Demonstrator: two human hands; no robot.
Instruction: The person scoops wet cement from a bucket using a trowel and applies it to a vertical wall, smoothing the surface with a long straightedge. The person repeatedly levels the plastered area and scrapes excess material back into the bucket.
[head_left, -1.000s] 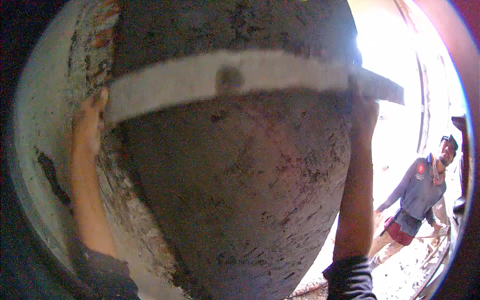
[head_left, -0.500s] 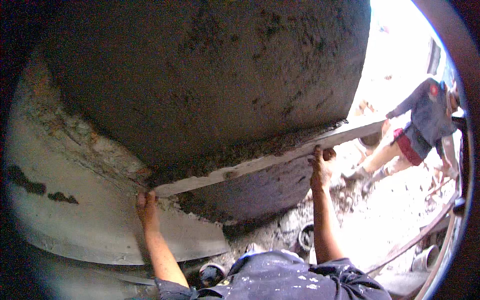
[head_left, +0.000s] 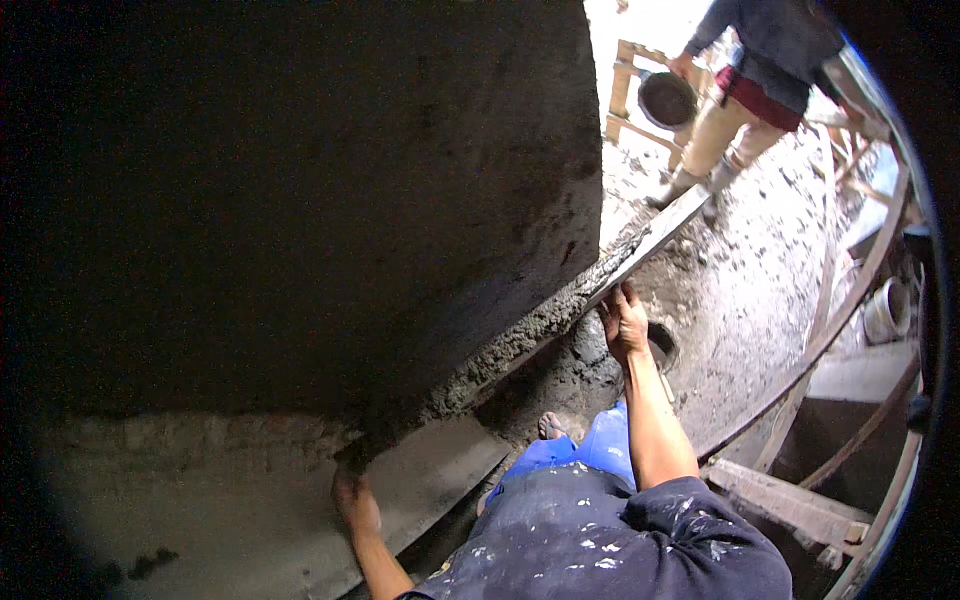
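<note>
- The long bar (head_left: 652, 243) slants from the shadow by the lower ledge (head_left: 435, 470), past the corner of the dark wall (head_left: 380, 200), and its far end juts out over the bright, littered floor (head_left: 745, 270).
- Clumped grey mortar (head_left: 525, 340) lies thick along its upper side; keeping that side level should stop the load from sliding off.
- The right grip (head_left: 627, 328) is closed on the bar from below, fingertips at its underside (a sound place, as it bears the overhanging part).
- The left grip (head_left: 356, 502) sits at the shadowed near end, just above the ledge; its fingers are too dark to tell whether they are wrapped round the bar or only touching it.
- Both ends are best carried at an even pace, since a dip at either one would probably tip the mortar.
- Whether the bar touches the wall cannot be told; where it does, light, equal pressure would likely mark the surface least.
- A co-worker (head_left: 775, 70) with a dark bucket (head_left: 667, 100) stands near the far end, so that tip wants watching.
</note>
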